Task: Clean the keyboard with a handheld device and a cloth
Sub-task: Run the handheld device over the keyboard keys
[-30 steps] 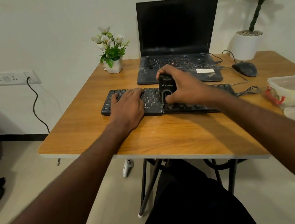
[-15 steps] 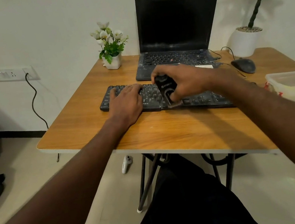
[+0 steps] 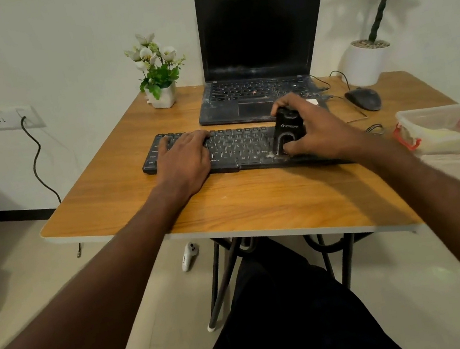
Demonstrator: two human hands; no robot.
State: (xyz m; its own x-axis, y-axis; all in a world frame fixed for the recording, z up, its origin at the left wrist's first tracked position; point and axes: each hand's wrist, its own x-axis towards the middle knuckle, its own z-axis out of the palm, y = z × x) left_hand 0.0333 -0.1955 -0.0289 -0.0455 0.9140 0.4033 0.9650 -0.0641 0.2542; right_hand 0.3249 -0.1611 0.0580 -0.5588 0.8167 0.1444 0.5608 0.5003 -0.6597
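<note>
Keyboard (image 3: 236,148) lies mid-table (image 3: 259,206). Our left hand (image 3: 186,159) rests flat on its left keys; right hand (image 3: 316,128) grips the device (image 3: 288,130), nozzle down near the right keys. Dust shows there. Device pass underway, we judge; no cloth in view.

Both forearms reach fwd, bare: left hand (image 3: 186,159) lies flat, palm down, fingers straight & slightly spread, while right hand (image 3: 317,128) is curled, thumb low near its own fingertips, knuckles up, wrist angled inward.
</note>
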